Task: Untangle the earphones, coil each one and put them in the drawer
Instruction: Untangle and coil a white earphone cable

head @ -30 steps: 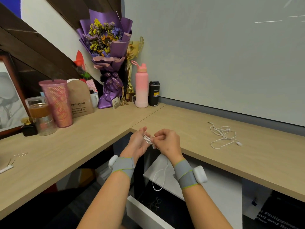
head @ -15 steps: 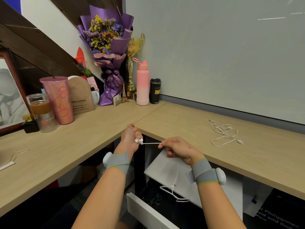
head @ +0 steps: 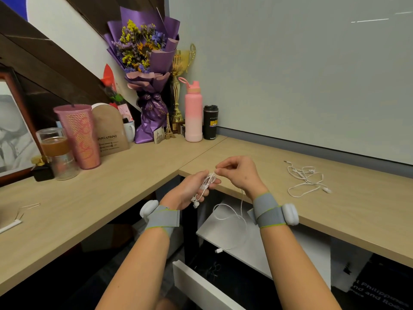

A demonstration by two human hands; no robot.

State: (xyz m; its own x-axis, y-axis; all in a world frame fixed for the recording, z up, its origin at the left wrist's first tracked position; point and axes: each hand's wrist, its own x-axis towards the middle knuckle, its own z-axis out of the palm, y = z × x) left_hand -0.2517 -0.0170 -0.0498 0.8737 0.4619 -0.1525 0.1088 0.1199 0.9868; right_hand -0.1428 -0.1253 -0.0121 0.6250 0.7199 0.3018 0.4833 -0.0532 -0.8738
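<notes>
White earphones are pictured bundled in the left hand, held above the open drawer. The grip is curled round the loops, and the earbuds hang under the fingers. The cable is pinched in the grip of the right hand, just beside the left. A loose length dangles, plug lowest, over the drawer. A second tangled set is laid on the tabletop, up and right of the drawer, well apart from both hands.
</notes>
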